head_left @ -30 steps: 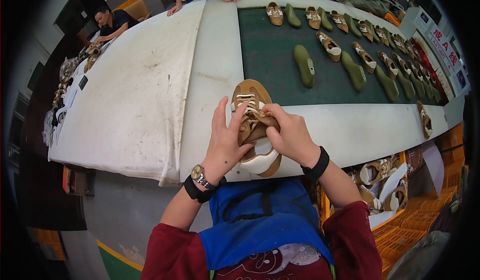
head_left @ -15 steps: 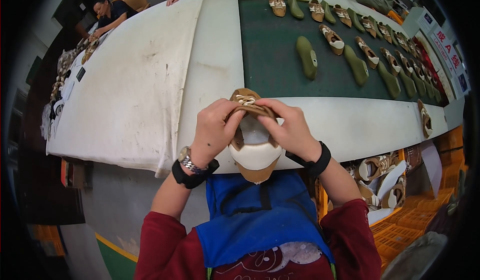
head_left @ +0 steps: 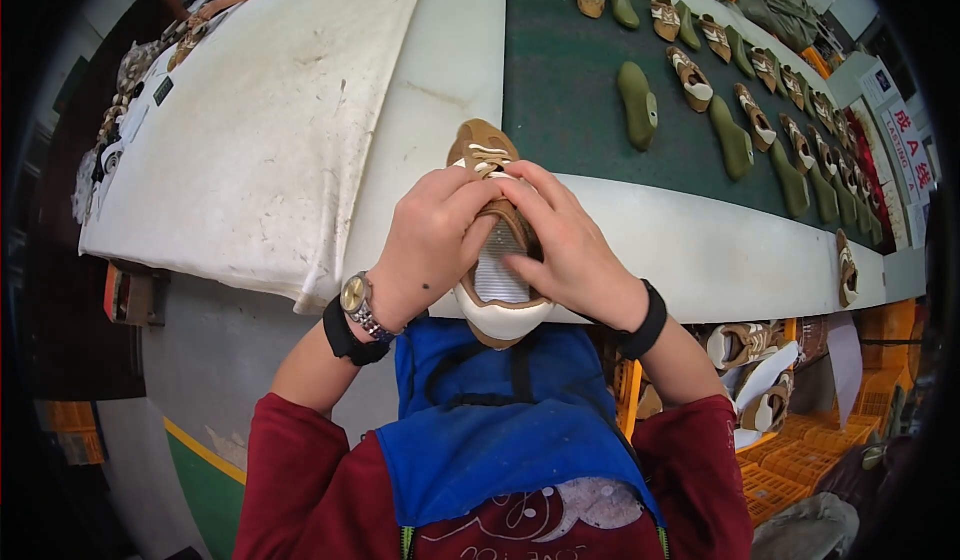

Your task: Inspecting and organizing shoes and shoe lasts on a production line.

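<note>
Left hand [head_left: 425, 250], right hand [head_left: 565, 245] both clasped round tan shoe upper [head_left: 497, 260], fingers meeting over top, above white table edge [head_left: 700, 260].

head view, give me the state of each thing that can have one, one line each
left hand: closed on the shoe upper
right hand: closed on it from the other side
tan shoe upper: held up off the table, toe pointing away, opening showing
green shoe lasts: lying bare on the green belt
lasted shoes: lying on the belt beside the lasts
</note>
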{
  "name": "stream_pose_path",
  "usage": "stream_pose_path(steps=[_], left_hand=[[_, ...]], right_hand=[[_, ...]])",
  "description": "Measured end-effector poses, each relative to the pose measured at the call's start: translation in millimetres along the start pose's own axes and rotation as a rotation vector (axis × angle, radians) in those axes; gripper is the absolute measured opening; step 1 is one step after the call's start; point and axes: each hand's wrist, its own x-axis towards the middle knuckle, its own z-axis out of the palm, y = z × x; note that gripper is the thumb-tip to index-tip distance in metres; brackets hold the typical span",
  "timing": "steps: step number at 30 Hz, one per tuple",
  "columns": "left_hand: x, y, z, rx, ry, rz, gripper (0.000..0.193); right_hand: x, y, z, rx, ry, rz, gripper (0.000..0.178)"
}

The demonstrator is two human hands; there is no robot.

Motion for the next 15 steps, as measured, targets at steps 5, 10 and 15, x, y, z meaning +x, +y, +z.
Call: stream_pose_path(steps=[5,10,15], left_hand=[[-2.6,3.8,-15.4,-0.311,-0.189,-0.22,0.018],[-10.2,2.4,-29.0,-0.407,-0.262,-0.14,0.021],[-26.0,6.8,-32.7,-0.367,-0.251,-0.254,0.02]], right_hand=[[-6.9,7.9,4.2,0.254,0.151,0.111,0.032],[-12.2,-0.7,-0.8,0.35,0.116,0.261,0.022],[-21.1,-13.8,-2.5,0.418,0.174,0.271,0.015]])
